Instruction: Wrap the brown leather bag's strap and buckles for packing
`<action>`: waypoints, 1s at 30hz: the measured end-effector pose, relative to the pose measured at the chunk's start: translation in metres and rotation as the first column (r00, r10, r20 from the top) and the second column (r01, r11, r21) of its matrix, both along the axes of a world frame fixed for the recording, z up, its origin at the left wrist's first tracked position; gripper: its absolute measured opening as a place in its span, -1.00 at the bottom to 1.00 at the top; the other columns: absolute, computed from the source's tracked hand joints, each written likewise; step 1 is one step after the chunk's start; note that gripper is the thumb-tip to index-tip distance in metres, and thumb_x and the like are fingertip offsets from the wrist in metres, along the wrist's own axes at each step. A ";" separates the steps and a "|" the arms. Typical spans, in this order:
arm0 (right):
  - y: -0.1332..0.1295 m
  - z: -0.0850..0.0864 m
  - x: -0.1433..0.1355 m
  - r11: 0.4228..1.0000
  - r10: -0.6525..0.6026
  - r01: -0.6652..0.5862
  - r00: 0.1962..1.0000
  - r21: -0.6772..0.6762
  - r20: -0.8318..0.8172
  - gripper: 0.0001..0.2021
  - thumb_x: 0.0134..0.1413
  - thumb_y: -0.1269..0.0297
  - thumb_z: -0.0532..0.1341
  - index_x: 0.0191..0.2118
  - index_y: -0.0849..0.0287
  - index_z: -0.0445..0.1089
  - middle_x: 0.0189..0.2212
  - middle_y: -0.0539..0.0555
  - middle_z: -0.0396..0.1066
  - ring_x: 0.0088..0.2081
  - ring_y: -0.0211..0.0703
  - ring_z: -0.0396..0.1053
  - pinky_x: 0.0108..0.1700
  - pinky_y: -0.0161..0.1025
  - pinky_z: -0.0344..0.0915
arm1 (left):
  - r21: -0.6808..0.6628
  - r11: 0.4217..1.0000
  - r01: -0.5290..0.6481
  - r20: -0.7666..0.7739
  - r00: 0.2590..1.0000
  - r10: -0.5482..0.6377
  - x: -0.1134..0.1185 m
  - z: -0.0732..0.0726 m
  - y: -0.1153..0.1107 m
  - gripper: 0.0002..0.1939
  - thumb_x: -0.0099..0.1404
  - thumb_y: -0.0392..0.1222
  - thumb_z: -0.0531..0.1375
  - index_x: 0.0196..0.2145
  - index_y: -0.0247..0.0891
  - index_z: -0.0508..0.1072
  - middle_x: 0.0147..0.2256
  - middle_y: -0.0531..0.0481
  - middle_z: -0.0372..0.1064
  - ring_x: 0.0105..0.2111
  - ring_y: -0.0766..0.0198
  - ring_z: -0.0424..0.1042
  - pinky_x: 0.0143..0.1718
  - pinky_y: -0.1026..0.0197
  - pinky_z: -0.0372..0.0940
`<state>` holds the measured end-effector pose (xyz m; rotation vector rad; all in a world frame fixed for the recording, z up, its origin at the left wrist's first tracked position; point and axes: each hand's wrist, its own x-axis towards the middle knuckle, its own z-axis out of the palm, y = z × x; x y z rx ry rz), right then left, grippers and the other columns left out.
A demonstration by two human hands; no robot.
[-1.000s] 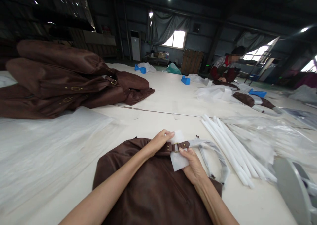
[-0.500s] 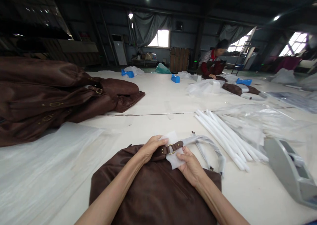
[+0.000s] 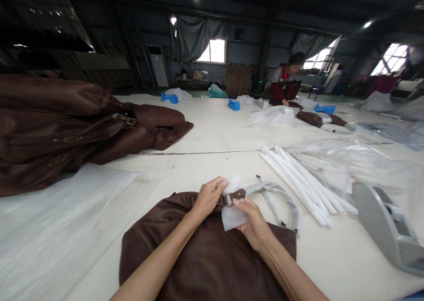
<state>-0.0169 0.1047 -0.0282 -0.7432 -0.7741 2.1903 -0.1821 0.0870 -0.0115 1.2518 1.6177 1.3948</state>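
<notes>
A dark brown leather bag (image 3: 198,257) lies before me on the white table. Its strap end has a brass buckle (image 3: 228,199), with a thin white foam sheet (image 3: 232,219) tucked beneath it. My left hand (image 3: 209,198) pinches the sheet's upper part, left of the buckle. On the other side, my right hand (image 3: 250,217) is closed on the lower part of the sheet, its thumb by the strap tab. The handle (image 3: 288,195), wrapped in clear plastic, arches to the right behind my right hand.
Brown leather bags (image 3: 82,124) are heaped at the left above plastic sheets (image 3: 66,230). White foam tubes (image 3: 294,186) and a grey tape dispenser (image 3: 386,226) lie on the right. Across the table, a person (image 3: 283,86) handles a brown item.
My left hand has shifted right and slightly up, nearer the buckle. My right thumb has moved up to the strap tab, and the sheet's lower part hangs a little lower.
</notes>
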 end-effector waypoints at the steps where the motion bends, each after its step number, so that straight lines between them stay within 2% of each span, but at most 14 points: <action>1: 0.000 0.000 -0.002 1.000 -0.012 0.012 1.000 0.009 0.021 -0.63 -0.20 0.24 0.49 -0.23 0.20 0.44 -0.38 0.01 0.51 -0.43 -0.25 0.39 -0.41 -0.32 0.40 | -0.003 1.000 -0.019 0.007 1.000 0.019 0.000 0.000 -0.001 -0.62 0.18 0.18 0.21 -0.39 -0.24 0.43 -0.51 0.13 0.23 -0.42 0.27 0.18 -0.33 0.26 0.09; 4: -0.001 -0.004 -0.006 0.999 -0.046 0.045 0.999 0.029 0.020 -0.56 -0.26 0.23 0.53 -0.21 0.21 0.45 -0.34 0.04 0.54 -0.43 -0.25 0.43 -0.36 -0.32 0.41 | -0.035 0.999 -0.022 0.080 0.996 0.025 -0.002 0.003 -0.006 -0.55 0.19 0.23 0.18 -0.35 -0.27 0.41 -0.48 0.08 0.29 -0.43 0.26 0.23 -0.34 0.25 0.13; 7: -0.002 -0.008 -0.008 0.996 -0.082 0.082 0.997 0.035 -0.007 -0.55 -0.26 0.23 0.53 -0.19 0.20 0.45 -0.28 0.07 0.56 -0.38 -0.20 0.47 -0.32 -0.29 0.42 | -0.098 0.988 0.117 0.181 0.979 -0.098 -0.002 0.009 -0.010 -0.52 0.17 0.24 0.21 -0.39 -0.32 0.43 -0.45 -0.01 0.38 -0.42 0.24 0.31 -0.33 0.23 0.19; 11: -0.003 -0.007 -0.007 0.992 -0.125 0.125 0.992 0.021 -0.012 -0.56 -0.28 0.24 0.54 -0.21 0.17 0.43 -0.32 0.03 0.56 -0.36 -0.17 0.48 -0.31 -0.28 0.41 | -0.125 0.954 0.273 0.252 0.939 -0.235 0.000 0.007 -0.007 -0.53 -0.05 0.11 0.41 -0.36 -0.34 0.48 -0.42 -0.02 0.43 -0.39 0.23 0.36 -0.31 0.25 0.21; 13: -0.003 -0.006 0.001 0.995 -0.084 0.083 0.996 0.050 0.010 -0.59 -0.23 0.20 0.51 -0.23 0.19 0.44 -0.35 0.05 0.55 -0.37 -0.18 0.46 -0.29 -0.27 0.41 | -0.118 0.948 0.295 0.270 0.928 -0.255 0.000 0.002 -0.003 -0.52 -0.13 0.07 0.45 -0.37 -0.34 0.47 -0.44 0.01 0.42 -0.41 0.25 0.34 -0.34 0.26 0.20; 16: -0.002 -0.008 0.023 0.987 0.005 -0.022 0.994 0.157 0.110 -0.67 -0.05 0.14 0.40 -0.20 0.24 0.44 -0.31 0.10 0.52 -0.33 -0.17 0.45 -0.23 -0.22 0.43 | -0.098 0.952 0.291 0.300 0.921 -0.250 0.000 -0.002 -0.001 -0.55 -0.08 0.04 0.42 -0.34 -0.32 0.44 -0.42 0.03 0.41 -0.39 0.25 0.34 -0.32 0.26 0.20; 18: -0.003 -0.013 0.042 0.965 0.021 -0.069 0.982 0.253 0.186 -0.63 -0.03 0.23 0.35 -0.07 0.19 0.40 -0.20 0.11 0.50 -0.23 -0.13 0.46 -0.14 -0.17 0.44 | -0.091 0.953 0.290 0.319 0.915 -0.248 0.000 -0.001 -0.002 -0.58 -0.05 0.01 0.41 -0.32 -0.31 0.45 -0.40 0.02 0.41 -0.38 0.25 0.34 -0.31 0.26 0.20; 19: -0.003 -0.016 0.050 0.944 0.017 -0.088 0.975 0.319 0.220 -0.54 -0.04 0.29 0.33 0.04 0.13 0.34 -0.12 0.11 0.47 -0.16 -0.11 0.45 -0.11 -0.15 0.44 | -0.092 0.951 0.297 0.328 0.910 -0.252 0.000 0.000 -0.003 -0.60 -0.04 0.00 0.40 -0.33 -0.32 0.45 -0.40 0.02 0.41 -0.38 0.25 0.34 -0.31 0.26 0.20; 21: -0.003 -0.022 0.062 0.854 -0.006 -0.150 0.955 0.498 0.297 -0.37 -0.03 0.38 0.28 0.21 0.00 0.18 0.02 0.11 0.37 -0.05 -0.09 0.41 -0.06 -0.11 0.42 | -0.097 0.944 0.316 0.342 0.901 -0.267 0.000 0.002 -0.004 -0.63 -0.03 -0.01 0.39 -0.36 -0.33 0.47 -0.41 0.00 0.42 -0.38 0.24 0.34 -0.30 0.26 0.20; 23: 0.001 -0.025 0.066 0.666 -0.095 -0.222 0.922 0.712 0.376 -0.38 0.05 0.42 0.21 0.25 -0.06 0.16 0.04 0.12 0.32 -0.05 -0.10 0.38 -0.04 -0.10 0.40 | -0.102 0.938 0.331 0.348 0.895 -0.278 0.001 0.002 -0.005 -0.64 -0.02 -0.02 0.38 -0.37 -0.34 0.49 -0.42 0.00 0.43 -0.38 0.24 0.35 -0.30 0.26 0.20; 25: 0.009 -0.022 0.062 0.418 -0.248 -0.270 0.884 0.867 0.395 -0.60 0.15 0.43 0.17 0.10 -0.02 0.35 -0.09 0.11 0.34 -0.11 -0.12 0.36 -0.05 -0.11 0.36 | -0.101 0.937 0.335 0.343 0.896 -0.283 0.002 0.000 -0.005 -0.65 -0.01 -0.02 0.38 -0.38 -0.36 0.49 -0.44 0.01 0.41 -0.41 0.26 0.33 -0.32 0.27 0.19; 27: 0.021 -0.015 0.055 0.203 -0.406 -0.281 0.847 0.938 0.342 -0.83 0.21 0.37 0.18 -0.14 0.03 0.47 -0.21 0.10 0.32 -0.14 -0.09 0.33 -0.05 -0.09 0.32 | -0.095 0.940 0.328 0.327 0.902 -0.282 0.004 -0.003 -0.005 -0.65 -0.01 -0.01 0.38 -0.41 -0.36 0.47 -0.49 0.05 0.37 -0.46 0.31 0.28 -0.38 0.30 0.16; 29: 0.034 -0.007 0.046 0.076 -0.498 -0.306 0.813 0.949 0.301 -0.90 0.23 0.29 0.20 -0.27 0.06 0.48 -0.11 0.16 0.32 -0.01 0.00 0.29 0.03 -0.01 0.27 | -0.086 0.946 0.313 0.305 0.912 -0.274 0.006 -0.006 -0.006 -0.65 0.00 -0.02 0.39 -0.41 -0.35 0.46 -0.51 0.09 0.33 -0.49 0.35 0.23 -0.42 0.32 0.11; 30: 0.040 -0.003 0.042 0.051 -0.513 -0.331 0.801 0.942 0.309 -0.89 0.24 0.25 0.21 -0.29 0.07 0.48 0.00 0.19 0.30 0.09 0.06 0.23 0.11 0.04 0.22 | -0.082 0.948 0.307 0.296 0.916 -0.270 0.008 -0.007 -0.006 -0.65 0.01 -0.01 0.39 -0.40 -0.35 0.45 -0.51 0.10 0.31 -0.49 0.35 0.21 -0.43 0.32 0.10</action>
